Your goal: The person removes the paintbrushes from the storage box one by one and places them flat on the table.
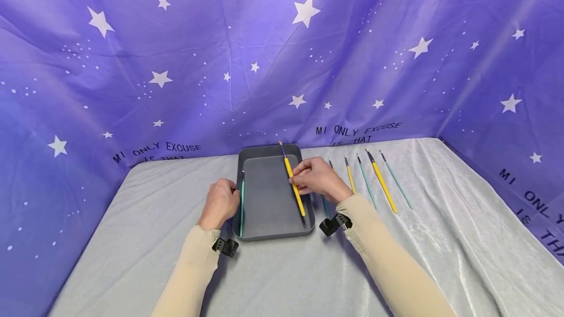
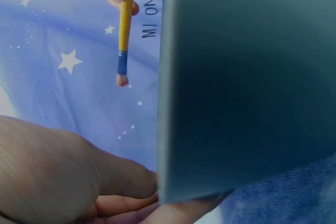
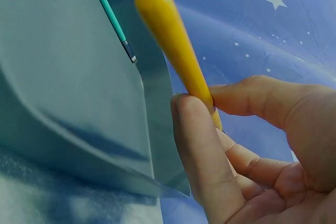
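Note:
My right hand [image 1: 319,177] pinches a yellow paintbrush [image 1: 294,187] by its handle, over the right part of a grey tray [image 1: 273,235]. Its bristles point to the back; in the left wrist view the yellow paintbrush [image 2: 126,22] shows a blue ferrule and brown bristles. On the tray's left side, my left hand [image 1: 221,203] grips the wall between thumb and fingers, as the left wrist view shows with the thumb [image 2: 126,177] at the rim. A thin teal paintbrush [image 1: 242,204] lies inside the tray along that same wall.
Right of the tray, several teal and yellow brushes lie in a row on the grey cloth, among them a thick yellow brush [image 1: 384,185] and a teal brush [image 1: 396,180]. My right forearm partly covers the nearest ones. A purple starry curtain [image 1: 264,38] stands behind the table.

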{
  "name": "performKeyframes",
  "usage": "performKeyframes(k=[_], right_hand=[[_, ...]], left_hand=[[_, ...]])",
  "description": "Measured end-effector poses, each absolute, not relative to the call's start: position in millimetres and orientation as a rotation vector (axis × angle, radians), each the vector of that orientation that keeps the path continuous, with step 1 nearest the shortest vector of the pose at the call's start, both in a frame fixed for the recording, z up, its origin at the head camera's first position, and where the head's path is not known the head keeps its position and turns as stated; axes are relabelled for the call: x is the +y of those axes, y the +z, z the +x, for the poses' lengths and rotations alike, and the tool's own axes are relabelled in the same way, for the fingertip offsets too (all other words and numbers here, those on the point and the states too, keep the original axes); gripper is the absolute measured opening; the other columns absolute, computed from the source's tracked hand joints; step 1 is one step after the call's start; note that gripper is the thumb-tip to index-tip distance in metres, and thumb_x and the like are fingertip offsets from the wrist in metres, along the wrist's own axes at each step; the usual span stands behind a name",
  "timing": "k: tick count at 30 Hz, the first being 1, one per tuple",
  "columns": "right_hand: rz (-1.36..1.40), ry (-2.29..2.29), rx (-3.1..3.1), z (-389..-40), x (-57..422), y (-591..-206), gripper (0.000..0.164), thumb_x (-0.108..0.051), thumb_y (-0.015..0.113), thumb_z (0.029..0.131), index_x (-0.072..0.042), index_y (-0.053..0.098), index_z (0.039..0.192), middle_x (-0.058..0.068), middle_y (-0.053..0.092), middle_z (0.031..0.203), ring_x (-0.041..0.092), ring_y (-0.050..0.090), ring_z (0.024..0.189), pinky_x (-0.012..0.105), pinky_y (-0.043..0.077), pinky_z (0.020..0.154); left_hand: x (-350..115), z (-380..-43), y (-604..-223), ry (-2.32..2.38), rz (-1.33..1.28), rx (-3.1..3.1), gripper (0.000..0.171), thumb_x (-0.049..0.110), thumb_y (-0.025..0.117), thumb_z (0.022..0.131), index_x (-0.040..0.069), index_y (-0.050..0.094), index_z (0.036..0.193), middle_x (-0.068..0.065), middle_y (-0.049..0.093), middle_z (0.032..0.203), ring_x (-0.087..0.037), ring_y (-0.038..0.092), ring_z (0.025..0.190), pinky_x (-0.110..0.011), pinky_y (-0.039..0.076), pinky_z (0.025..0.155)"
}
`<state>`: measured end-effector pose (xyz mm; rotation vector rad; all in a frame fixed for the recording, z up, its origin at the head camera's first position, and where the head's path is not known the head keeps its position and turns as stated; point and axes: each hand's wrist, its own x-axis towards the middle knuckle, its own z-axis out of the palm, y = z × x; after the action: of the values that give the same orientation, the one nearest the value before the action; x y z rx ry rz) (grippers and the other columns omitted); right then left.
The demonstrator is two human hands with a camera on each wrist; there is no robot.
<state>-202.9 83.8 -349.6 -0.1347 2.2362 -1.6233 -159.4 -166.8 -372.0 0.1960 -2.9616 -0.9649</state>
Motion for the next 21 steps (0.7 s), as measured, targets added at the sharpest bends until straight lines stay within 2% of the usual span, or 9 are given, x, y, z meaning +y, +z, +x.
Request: performKeyframes(k=[3,10,19,21], right_hand=[[-0.151,-1.621,2.244,-203,88,-351,0.02,-0.003,0.072,0.091,0.004,0.065,0.108,0.022,0.073,0.104,0.016,0.07,0.078,0.033,0.063,0.074],[-0.12,-1.639,2.22,-204,94,-352,0.023,-0.002,0.072,0.09,0.004,0.065,0.11,0.007,0.069,0.089,0.016,0.069,0.077,0.035,0.063,0.076],[-0.129,-1.629,2.229,-205,109,-348,0.024,-0.004,0.072,0.091,0.004,0.065,0.112,0.004,0.069,0.086,0.014,0.069,0.074,0.04,0.063,0.08],[-0.132,-1.629,2.227,-205,112,-348,0.024,-0.004,0.072,0.091,0.005,0.065,0.112,0.004,0.07,0.086,0.014,0.069,0.074,0.037,0.063,0.079]], left_hand=[[-167,-159,-372,-0.962,0.195,-2.959,0.031,0.006,0.057,0.097,0.006,0.057,0.066,-0.004,0.052,0.062,-0.018,0.051,0.057,-0.026,0.039,0.051],[-166,-158,-374,-0.947,0.196,-2.96,0.03,0.005,0.057,0.097,0.006,0.058,0.067,-0.004,0.053,0.062,-0.018,0.052,0.058,-0.026,0.039,0.051],[-165,-159,-372,-0.945,0.199,-2.969,0.028,0.006,0.056,0.098,0.004,0.062,0.07,-0.006,0.056,0.065,-0.019,0.054,0.059,-0.027,0.041,0.052],[-165,-158,-372,-0.939,0.196,-2.966,0.028,0.006,0.056,0.097,0.004,0.06,0.069,-0.005,0.056,0.064,-0.019,0.054,0.059,-0.026,0.041,0.052]])
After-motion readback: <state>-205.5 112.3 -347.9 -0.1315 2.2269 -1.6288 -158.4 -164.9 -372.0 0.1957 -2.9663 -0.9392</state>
